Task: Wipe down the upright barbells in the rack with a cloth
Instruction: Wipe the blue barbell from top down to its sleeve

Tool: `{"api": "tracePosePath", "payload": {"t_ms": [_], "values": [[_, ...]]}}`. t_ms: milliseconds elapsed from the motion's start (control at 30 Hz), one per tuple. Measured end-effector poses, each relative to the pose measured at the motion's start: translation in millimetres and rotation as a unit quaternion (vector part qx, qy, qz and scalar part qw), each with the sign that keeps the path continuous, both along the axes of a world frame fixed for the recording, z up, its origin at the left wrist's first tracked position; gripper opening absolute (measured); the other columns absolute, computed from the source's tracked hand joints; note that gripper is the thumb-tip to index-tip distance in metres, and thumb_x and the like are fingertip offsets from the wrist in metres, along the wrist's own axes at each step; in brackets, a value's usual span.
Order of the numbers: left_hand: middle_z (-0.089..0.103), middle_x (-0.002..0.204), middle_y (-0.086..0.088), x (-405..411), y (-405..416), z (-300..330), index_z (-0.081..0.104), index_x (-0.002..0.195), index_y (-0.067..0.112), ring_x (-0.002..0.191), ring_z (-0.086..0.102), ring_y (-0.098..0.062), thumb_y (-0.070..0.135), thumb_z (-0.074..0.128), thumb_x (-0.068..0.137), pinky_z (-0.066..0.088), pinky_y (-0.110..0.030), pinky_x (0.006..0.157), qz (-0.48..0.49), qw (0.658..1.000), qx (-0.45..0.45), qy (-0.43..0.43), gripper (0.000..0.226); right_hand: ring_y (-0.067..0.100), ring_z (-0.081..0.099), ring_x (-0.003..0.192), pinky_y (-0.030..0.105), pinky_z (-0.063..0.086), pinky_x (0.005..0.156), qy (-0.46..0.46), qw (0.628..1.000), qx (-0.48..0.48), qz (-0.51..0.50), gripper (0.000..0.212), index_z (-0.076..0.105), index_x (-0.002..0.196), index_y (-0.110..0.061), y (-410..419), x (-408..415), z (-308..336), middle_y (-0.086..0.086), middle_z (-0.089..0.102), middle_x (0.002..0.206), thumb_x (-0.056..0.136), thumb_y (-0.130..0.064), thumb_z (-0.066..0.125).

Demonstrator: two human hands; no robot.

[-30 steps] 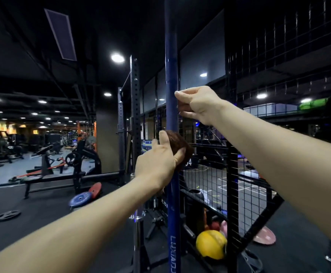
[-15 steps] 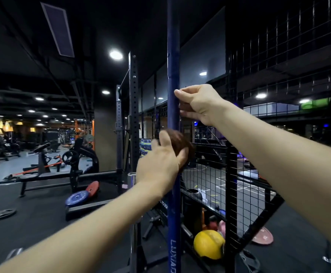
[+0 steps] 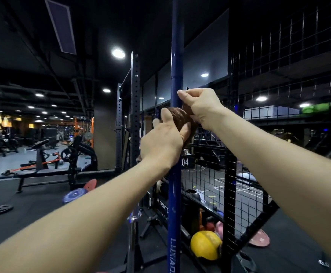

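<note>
The blue barbell [image 3: 176, 134] stands vertical at centre. The left hand [image 3: 163, 142] wraps the brown cloth [image 3: 180, 119] around it, fingers curled. The right hand [image 3: 201, 106] pinches the bar directly above, just beside the cloth. Wiping travel runs along the vertical axis.

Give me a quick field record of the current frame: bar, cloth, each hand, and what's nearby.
bar: blue barbell, upright, runs out of the top of the frame
cloth: brown cloth, wrapped against the bar
left hand: left hand grips the cloth around the bar
right hand: right hand holds the bar just above the cloth, fingers curled
nearby: black mesh rack to the right; yellow ball on the floor
</note>
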State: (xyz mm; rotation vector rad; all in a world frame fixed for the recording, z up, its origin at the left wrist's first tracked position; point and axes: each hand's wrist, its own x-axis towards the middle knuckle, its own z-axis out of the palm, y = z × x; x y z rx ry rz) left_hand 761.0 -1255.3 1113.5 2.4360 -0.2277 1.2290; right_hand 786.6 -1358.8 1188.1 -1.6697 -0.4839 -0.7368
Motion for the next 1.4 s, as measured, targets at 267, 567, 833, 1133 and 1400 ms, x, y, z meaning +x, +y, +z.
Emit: {"api": "tracePosePath", "payload": {"t_ms": [267, 567, 833, 1133, 1400], "values": [[0.050, 0.126, -0.012, -16.0, 5.2, -50.3, 0.016, 0.138, 0.013, 0.100, 0.062, -0.036, 0.063, 0.029, 0.093, 0.043, -0.040, 0.075, -0.018, 0.994, 0.070, 0.084, 0.068, 0.018, 0.062, 0.068, 0.036, 0.059, 0.068, 0.019, 0.998, 0.050, 0.021, 0.016, 0.065, 0.078, -0.015, -0.6, -18.8, -19.1, 0.004, 0.066, 0.078, 0.093, -0.019, 0.062], [0.055, 0.118, -0.013, 1.4, 3.6, 8.5, 0.017, 0.139, 0.015, 0.097, 0.061, -0.036, 0.067, 0.021, 0.091, 0.037, -0.038, 0.068, -0.009, 1.000, -0.007, 0.000, 0.071, 0.020, 0.064, 0.077, 0.035, 0.055, 0.076, 0.012, 0.999, -0.010, -0.031, 0.012, 0.069, 0.076, -0.019, -0.3, -4.3, -8.6, 0.003, 0.068, 0.077, 0.087, -0.025, 0.069], [0.054, 0.125, -0.013, -14.4, 6.5, -74.2, 0.017, 0.140, 0.015, 0.104, 0.060, -0.037, 0.068, 0.024, 0.090, 0.040, -0.040, 0.075, -0.033, 0.994, 0.043, 0.097, 0.073, 0.014, 0.063, 0.054, 0.021, 0.051, 0.046, 0.050, 0.993, 0.108, 0.027, 0.017, 0.065, 0.078, -0.011, 2.1, -27.1, -25.0, 0.002, 0.064, 0.068, 0.091, -0.023, 0.064], [0.054, 0.121, -0.013, -2.6, -3.5, -20.6, 0.024, 0.134, 0.014, 0.095, 0.062, -0.036, 0.064, 0.025, 0.092, 0.037, -0.039, 0.069, -0.018, 0.999, -0.025, -0.009, 0.065, 0.015, 0.050, 0.057, 0.027, 0.045, 0.057, 0.014, 0.997, 0.051, -0.058, 0.034, 0.062, 0.063, -0.013, 7.2, -16.0, -28.0, -0.002, 0.054, 0.057, 0.091, -0.033, 0.063], [0.052, 0.124, -0.008, -11.2, 2.0, -121.2, 0.014, 0.142, 0.014, 0.103, 0.060, -0.035, 0.065, 0.024, 0.092, 0.035, -0.036, 0.067, -0.026, 0.993, 0.060, 0.096, 0.072, 0.028, 0.049, 0.073, 0.050, 0.053, 0.072, 0.038, 0.993, 0.112, -0.026, 0.026, 0.059, 0.081, -0.008, 8.2, -22.8, -38.7, 0.013, 0.050, 0.081, 0.092, -0.031, 0.062]]}}
